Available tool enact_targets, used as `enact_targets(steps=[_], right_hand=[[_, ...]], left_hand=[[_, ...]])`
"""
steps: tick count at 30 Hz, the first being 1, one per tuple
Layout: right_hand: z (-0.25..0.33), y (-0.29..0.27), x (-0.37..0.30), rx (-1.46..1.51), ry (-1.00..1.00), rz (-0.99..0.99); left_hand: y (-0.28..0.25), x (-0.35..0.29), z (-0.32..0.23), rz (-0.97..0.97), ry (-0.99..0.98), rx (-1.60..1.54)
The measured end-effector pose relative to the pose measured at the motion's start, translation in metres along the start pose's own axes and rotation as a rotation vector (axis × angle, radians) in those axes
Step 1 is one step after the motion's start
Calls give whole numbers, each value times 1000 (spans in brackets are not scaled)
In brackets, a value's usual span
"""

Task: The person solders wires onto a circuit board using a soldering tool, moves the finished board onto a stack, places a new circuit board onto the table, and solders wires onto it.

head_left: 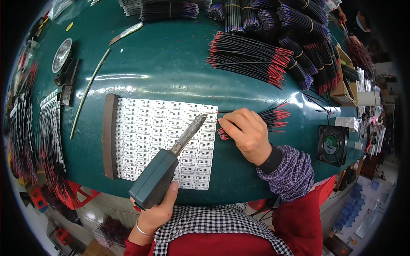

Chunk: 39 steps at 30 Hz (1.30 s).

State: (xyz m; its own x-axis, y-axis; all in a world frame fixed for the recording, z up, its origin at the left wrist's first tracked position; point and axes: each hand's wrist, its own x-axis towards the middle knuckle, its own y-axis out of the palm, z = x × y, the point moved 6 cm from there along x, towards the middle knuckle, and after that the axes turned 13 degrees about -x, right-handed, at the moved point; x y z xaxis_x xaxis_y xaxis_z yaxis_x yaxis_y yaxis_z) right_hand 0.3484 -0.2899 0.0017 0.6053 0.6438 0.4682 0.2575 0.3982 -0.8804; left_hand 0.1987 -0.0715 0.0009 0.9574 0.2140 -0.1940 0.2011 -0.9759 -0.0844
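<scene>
My left hand [159, 211] grips a dark green soldering gun [154, 178]. Its scorched metal barrel slants up over a white panel of small circuit boards [145, 132], with the tip close to the panel's upper right edge. Beside that edge, the fingers of my right hand [250, 134] are pinched on a thin black wire [225, 111], whose red end points at the panel. Under and behind this hand lies a loose bunch of black wires with red ends [275, 117], partly covered by it. A brown bar [110, 136] runs along the panel's left side.
Black wires with red ends [247, 57] lie spread beyond my right hand, near banded wire bundles [305, 21]. To the right stands a black fan [332, 145]. A pale green stick [89, 91], a round metal dish [62, 55] and wired panels [51, 128] are on the left.
</scene>
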Motion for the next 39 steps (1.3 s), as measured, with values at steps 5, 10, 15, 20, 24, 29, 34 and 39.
enact_targets(steps=[5, 10, 15, 20, 24, 29, 34, 39], right_hand=[[17, -23, -6, -5, -35, -94], [23, -5, -11, -56, 92, 68], [20, -3, -17, -22, 59, 45], [21, -4, -15, -22, 54, 30], [20, -5, -14, 27, 102, 14], [19, -4, -15, -14, 67, 36], [18, -3, -17, 1, 76, 35], [18, -3, -17, 2, 76, 33]], left_hand=[[-3, -4, 2, -17, 18, -17], [2, 1, -9, -137, -43, 1], [6, 3, -11, -67, 67, 62], [12, 5, -19, 31, 206, 207], [15, 10, -18, 28, 21, 75], [19, 12, -20, 83, 34, 76], [22, 13, -20, 86, 67, 78], [21, 12, -22, 109, 117, 174]])
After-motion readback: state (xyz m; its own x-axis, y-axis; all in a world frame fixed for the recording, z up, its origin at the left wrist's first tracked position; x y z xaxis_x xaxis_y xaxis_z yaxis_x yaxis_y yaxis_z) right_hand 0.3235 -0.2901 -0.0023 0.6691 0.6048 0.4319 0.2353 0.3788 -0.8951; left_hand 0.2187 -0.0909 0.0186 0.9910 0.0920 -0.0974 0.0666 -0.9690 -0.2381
